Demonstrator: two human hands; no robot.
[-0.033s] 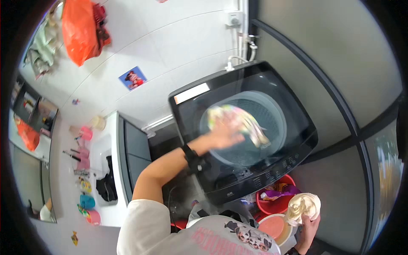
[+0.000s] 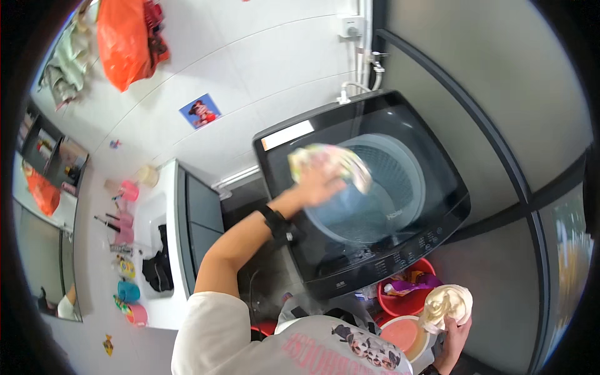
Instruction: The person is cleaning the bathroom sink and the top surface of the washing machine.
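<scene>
My left hand (image 2: 321,184) reaches over the lid of a black top-loading washing machine (image 2: 359,187), pressed onto a multicoloured cloth (image 2: 319,156). Hand and cloth are smeared by motion. They lie at the lid's left part, beside the round drum that shows through the glass. Low on the right, my right hand (image 2: 455,340) grips a cream-coloured, bunched-up cloth (image 2: 447,307) from below. That cloth hangs beside the machine's front corner, above a pale bucket.
A red bucket (image 2: 406,294) with a purple packet stands before the machine, next to a pale bucket (image 2: 409,334). A white sink (image 2: 150,219) holding a black garment is on the left. Dark-framed panels (image 2: 481,106) flank the right; a tap (image 2: 377,60) is behind.
My left hand and the multicoloured cloth have slid left across the lid, uncovering more of the drum. The right hand and cream cloth stay nearly still.
</scene>
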